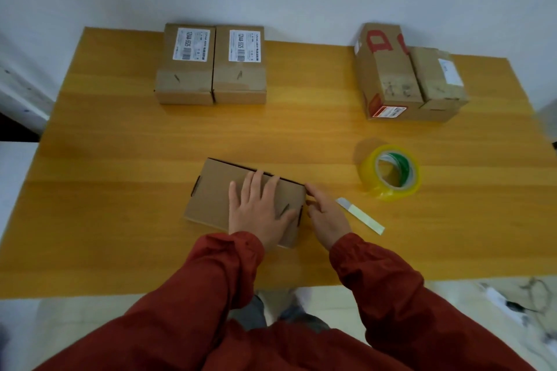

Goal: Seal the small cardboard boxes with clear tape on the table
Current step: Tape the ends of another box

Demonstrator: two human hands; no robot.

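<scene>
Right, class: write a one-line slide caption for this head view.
Left hand presses the box flat; right hand touches its edge, tape nearby.

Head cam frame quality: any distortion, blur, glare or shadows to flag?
Head view: wide-angle bowing curves the edges of the orange wooden table; light soft and even, only a faint shadow beside the yellowish tape roll; no hard glare; slightly soft overall, fine print on the two far labelled brown cardboard boxes unreadable.

I'm watching the wooden table [120,144] carrying a flat box [217,199], tape roll [369,178], pale strip [361,215], plus labelled boxes [187,81] and scuffed boxes [388,78] at its far edge.
</scene>
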